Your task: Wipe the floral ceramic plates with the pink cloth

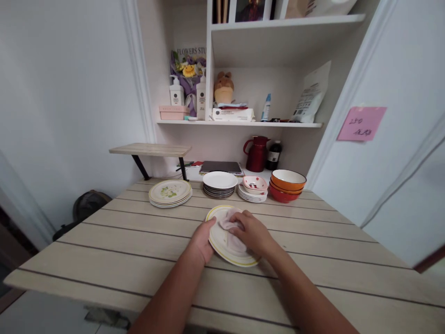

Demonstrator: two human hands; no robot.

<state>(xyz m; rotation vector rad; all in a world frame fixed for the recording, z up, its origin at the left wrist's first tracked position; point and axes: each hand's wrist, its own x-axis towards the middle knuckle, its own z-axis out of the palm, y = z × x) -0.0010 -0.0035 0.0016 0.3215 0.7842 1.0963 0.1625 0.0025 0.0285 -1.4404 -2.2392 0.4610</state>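
A cream plate (222, 248) with a yellow rim is tilted above the table in front of me. My left hand (203, 239) grips its left edge, thumb on the upper face and the other fingers underneath. My right hand (251, 230) is closed on a pale pink cloth (227, 220), which it presses against the plate's face. Part of the cloth hangs below the fingers and covers the plate's middle.
Along the table's back stand a stack of patterned plates (170, 192), a stack topped by a white plate (219, 179), small dishes (255, 183) and orange and red bowls (288, 178). Behind them are a red jug (257, 154), a dark bottle (274, 156) and a small raised shelf (150, 149).
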